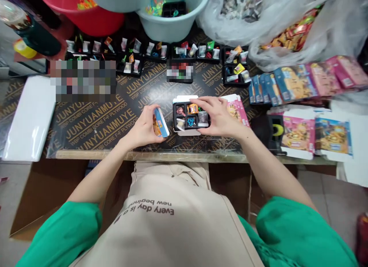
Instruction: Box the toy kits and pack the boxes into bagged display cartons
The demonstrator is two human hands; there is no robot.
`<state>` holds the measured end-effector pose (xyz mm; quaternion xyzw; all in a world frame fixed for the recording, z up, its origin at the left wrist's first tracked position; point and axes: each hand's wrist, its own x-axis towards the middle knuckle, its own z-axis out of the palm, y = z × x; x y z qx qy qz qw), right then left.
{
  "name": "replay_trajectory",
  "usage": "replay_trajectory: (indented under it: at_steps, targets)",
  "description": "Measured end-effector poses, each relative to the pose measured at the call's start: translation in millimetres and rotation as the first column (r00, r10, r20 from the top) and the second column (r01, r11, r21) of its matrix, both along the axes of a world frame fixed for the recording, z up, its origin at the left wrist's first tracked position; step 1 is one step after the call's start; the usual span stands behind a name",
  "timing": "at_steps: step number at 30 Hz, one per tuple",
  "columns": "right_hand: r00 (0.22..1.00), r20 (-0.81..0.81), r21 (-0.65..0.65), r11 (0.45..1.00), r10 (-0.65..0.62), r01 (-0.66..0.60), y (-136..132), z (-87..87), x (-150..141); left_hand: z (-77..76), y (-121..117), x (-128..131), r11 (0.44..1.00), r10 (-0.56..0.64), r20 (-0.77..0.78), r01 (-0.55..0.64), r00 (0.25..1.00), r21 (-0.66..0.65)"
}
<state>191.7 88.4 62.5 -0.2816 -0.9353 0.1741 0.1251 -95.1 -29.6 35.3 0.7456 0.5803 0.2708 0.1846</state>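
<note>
My left hand (143,125) grips a blue printed carton (161,123), thumb and fingers on its two edges. To its right, my right hand (220,115) is closed around the right side of a black compartment tray (184,116). The tray holds small wrapped pieces, among them an orange packet (192,108) and a blue item (191,121). White card flaps (188,133) show above and below the tray; what they belong to is partly hidden. Just beyond my right hand lies a pink printed carton (239,110), partly covered by the fingers.
More filled black trays (155,50) line the back of the dark plywood table (115,123). Behind them stand a red tub (100,21), a pale tub (172,27) and plastic bags (258,54). Printed cartons (290,84) and a black tray stack (270,132) are at right.
</note>
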Motion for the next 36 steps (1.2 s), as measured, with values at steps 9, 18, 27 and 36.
replay_trajectory:
  at_steps: [9,18,27,36]
  targets:
    - [0.999,-0.017,0.043,0.998,-0.046,0.047,-27,0.2,-2,-18.0,-12,19,0.996,-0.011,0.117,0.001,0.993,0.087]
    - [0.999,-0.034,0.012,1.0,-0.007,0.008,-51,-9.0,2,-17.6,-14,34,0.999,0.008,-0.026,-0.007,1.0,0.034]
    - [0.996,-0.055,-0.128,0.988,0.075,-0.082,-55,-22.4,-6,-23.8,-11,52,0.994,-0.105,-0.132,0.109,0.986,0.018]
    - [0.7,-0.46,-0.472,0.818,-0.546,0.328,-71,-55.1,-25,-28.8,-4,60,0.996,0.072,-0.08,-0.068,0.994,0.054]
